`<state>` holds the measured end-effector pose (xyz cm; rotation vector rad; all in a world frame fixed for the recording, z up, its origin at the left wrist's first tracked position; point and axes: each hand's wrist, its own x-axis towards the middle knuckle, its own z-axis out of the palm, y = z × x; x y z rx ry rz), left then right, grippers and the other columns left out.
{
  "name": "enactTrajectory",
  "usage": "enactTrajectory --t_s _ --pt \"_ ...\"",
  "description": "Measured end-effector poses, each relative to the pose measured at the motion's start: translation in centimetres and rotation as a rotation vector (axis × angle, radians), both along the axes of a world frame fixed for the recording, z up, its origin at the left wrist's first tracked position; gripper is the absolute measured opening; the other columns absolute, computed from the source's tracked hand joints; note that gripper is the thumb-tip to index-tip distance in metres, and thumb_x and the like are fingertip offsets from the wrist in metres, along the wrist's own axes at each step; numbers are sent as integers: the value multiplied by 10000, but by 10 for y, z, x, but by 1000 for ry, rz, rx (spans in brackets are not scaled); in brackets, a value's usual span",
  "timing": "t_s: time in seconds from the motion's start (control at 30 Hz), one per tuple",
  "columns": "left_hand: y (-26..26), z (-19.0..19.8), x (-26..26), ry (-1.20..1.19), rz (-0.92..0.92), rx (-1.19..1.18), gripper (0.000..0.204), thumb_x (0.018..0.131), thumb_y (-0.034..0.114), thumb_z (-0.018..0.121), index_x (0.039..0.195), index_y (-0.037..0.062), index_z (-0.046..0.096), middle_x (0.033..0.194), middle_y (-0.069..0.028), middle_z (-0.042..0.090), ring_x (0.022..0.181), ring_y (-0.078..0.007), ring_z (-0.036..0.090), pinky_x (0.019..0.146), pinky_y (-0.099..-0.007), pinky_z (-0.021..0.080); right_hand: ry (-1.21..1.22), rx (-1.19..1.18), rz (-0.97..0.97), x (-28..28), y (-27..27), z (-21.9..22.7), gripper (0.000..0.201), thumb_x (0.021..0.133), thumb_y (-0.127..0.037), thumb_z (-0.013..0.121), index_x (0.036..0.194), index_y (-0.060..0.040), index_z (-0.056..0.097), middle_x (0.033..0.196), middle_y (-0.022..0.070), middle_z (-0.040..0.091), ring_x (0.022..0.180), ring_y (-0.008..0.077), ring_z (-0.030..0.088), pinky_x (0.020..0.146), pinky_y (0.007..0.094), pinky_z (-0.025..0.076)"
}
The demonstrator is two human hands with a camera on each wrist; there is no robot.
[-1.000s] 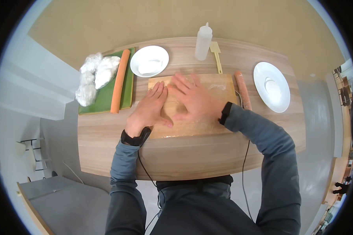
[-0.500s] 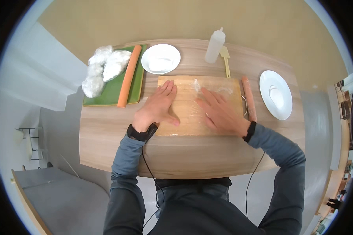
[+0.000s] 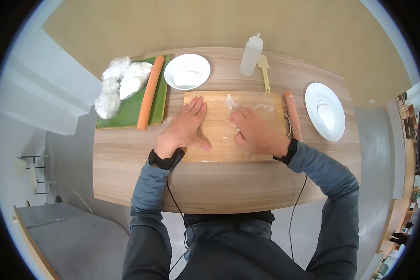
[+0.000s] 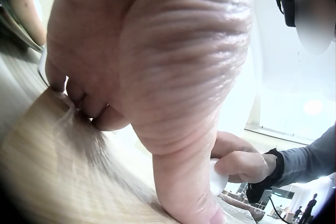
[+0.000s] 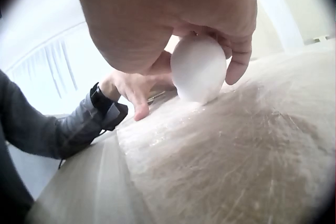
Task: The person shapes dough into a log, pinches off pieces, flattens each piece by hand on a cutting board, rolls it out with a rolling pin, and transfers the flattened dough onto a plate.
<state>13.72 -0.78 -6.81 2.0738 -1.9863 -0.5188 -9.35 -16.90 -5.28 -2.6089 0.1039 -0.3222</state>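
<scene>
Clear film covers a wooden board (image 3: 219, 151). My left hand (image 3: 182, 127) rests on its left part, fingers extended and thumb apart; the left wrist view shows wrinkled film by the fingertips of this hand (image 4: 157, 71). Over the board's middle-right, my right hand (image 3: 257, 133) has its fingers curled down. Beneath the palm in the right wrist view, this hand (image 5: 173, 19) grips a smooth white lump (image 5: 198, 69) that touches the film. The head view hides the lump under the hand. A small whitish crumple of film (image 3: 230, 101) lies just above the right fingers.
A green tray (image 3: 135, 108) at left holds wrapped white lumps (image 3: 109, 105) and an orange roller (image 3: 150, 93). Behind the board are a white bowl (image 3: 187, 72), a squeeze bottle (image 3: 251, 56) and a spatula (image 3: 264, 74). A second roller (image 3: 292, 115) and a white plate (image 3: 325, 112) lie right.
My right hand has moved from beside the left hand toward the board's right, and its spread fingers have curled in. The left hand has stayed on the board's left part.
</scene>
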Motion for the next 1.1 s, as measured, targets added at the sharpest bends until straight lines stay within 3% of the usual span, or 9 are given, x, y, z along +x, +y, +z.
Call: enactTrajectory --t_s 0.17,0.23,0.33,0.47,0.53,0.67,0.87,0.93,1.1 --pt "0 -3 1 -5 -1 2 1365 597 479 978 1606 -123 284 1705 -343 224 1629 -427 163 1324 -489 214 77 -197 -7 16 9 -2 553 862 -196 697 1349 21 549 1241 227 558 1198 427 536 984 553 457" --pt "-1 -4 0 -1 -12 4 1366 597 481 979 1606 -125 285 1704 -344 224 1629 -428 165 1325 -489 212 -119 -279 -16 22 11 -6 726 878 -335 742 1465 22 506 1451 256 512 1395 451 455 1133 593 393" --pt "-1 -5 0 22 0 -9 1365 597 481 979 1604 -127 287 1705 -344 223 1629 -428 163 1327 -487 209 0 -269 111 11 23 -2 842 899 -466 751 1524 18 462 1594 273 422 1529 470 334 1244 612 282" --pt "2 -7 2 27 10 -16 1374 594 487 979 1603 -133 281 1706 -342 219 1631 -425 153 1334 -480 193 92 -221 126 -5 6 0 924 881 -592 744 1515 25 474 1578 260 450 1541 462 331 1248 666 246" --pt "2 -6 1 21 -9 -22 1379 593 489 979 1604 -134 278 1706 -342 219 1632 -424 149 1336 -477 188 149 -379 23 0 -12 -6 997 893 -584 743 1589 33 384 1681 281 321 1600 466 222 1268 665 186" --pt "-2 -2 0 2 -10 11 1371 603 488 974 1603 -138 276 1704 -347 220 1633 -425 144 1337 -465 185 115 -315 -19 31 -9 -7 1031 893 -606 738 1603 40 365 1697 285 293 1608 457 210 1273 660 180" --pt "-1 -4 0 6 -1 -17 1361 595 486 979 1591 -138 293 1692 -346 253 1623 -428 183 1330 -486 214 10 -195 242 -3 11 -1 1077 899 -701 673 1588 72 378 1655 301 360 1609 415 238 1287 649 145" --pt "0 -1 1 2 4 -21 1360 598 488 978 1590 -140 293 1691 -350 252 1623 -430 180 1332 -485 208 146 -191 122 -16 2 5 1069 907 -649 709 1604 73 340 1694 289 294 1620 412 206 1286 644 150" --pt "-2 -4 0 -6 -9 -6 1355 600 483 980 1586 -146 298 1687 -360 249 1621 -436 182 1333 -483 201 127 -301 25 28 -16 -12 1034 939 -648 667 1605 73 340 1695 279 305 1621 413 205 1287 644 147"
